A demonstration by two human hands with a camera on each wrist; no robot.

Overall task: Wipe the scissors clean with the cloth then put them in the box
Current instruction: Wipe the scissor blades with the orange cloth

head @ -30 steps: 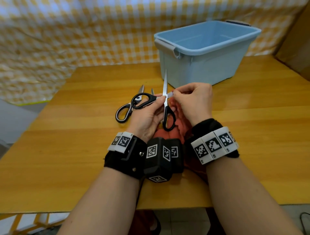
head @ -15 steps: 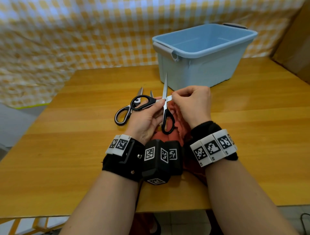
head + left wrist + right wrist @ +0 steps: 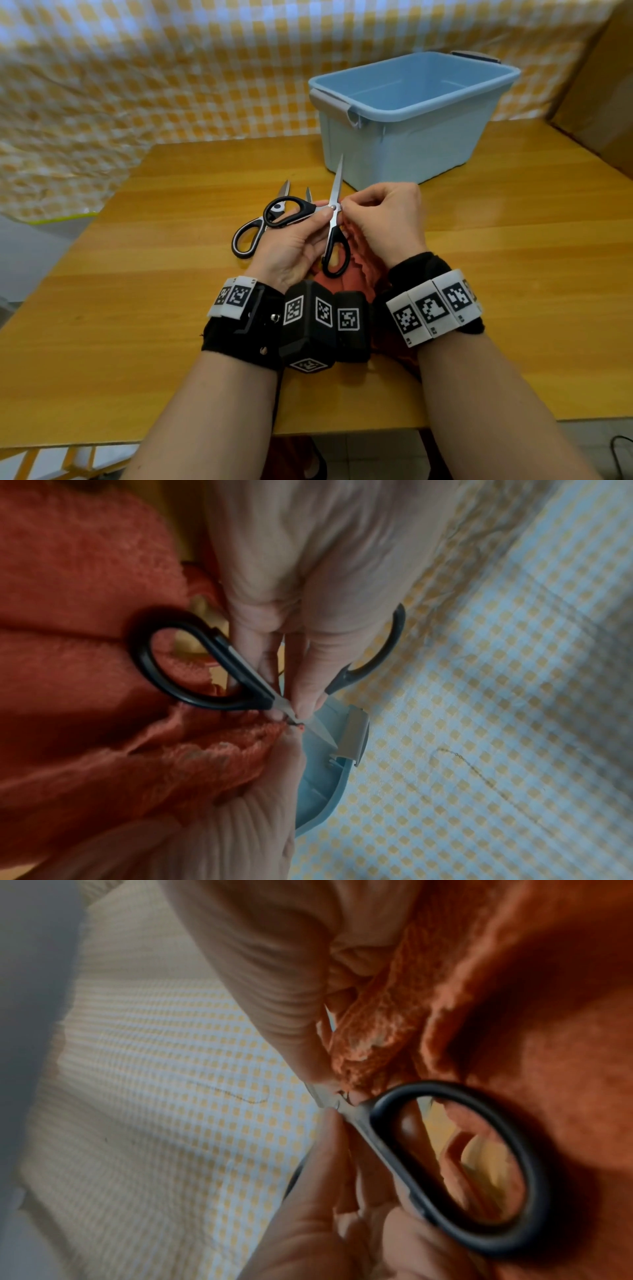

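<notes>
My left hand (image 3: 301,236) pinches a pair of black-handled scissors (image 3: 334,219) near the pivot, held spread wide above the table. One blade points up toward the box, one handle loop (image 3: 178,664) hangs down. My right hand (image 3: 380,219) pinches a fold of the orange-red cloth (image 3: 356,274) against the metal by the pivot (image 3: 329,1099). The cloth (image 3: 85,669) drapes under both hands. The light blue box (image 3: 411,116) stands just beyond, and nothing shows inside it.
A second pair of scissors (image 3: 253,229) with black and white handles lies on the wooden table (image 3: 137,308), left of my left hand. A yellow checked sheet (image 3: 137,85) hangs behind the table. A brown cardboard surface (image 3: 603,102) rises at the far right.
Both hands stay together at the scissors' pivot and have barely shifted. The right hand's pinch of cloth sits slightly closer to the pivot than before.
</notes>
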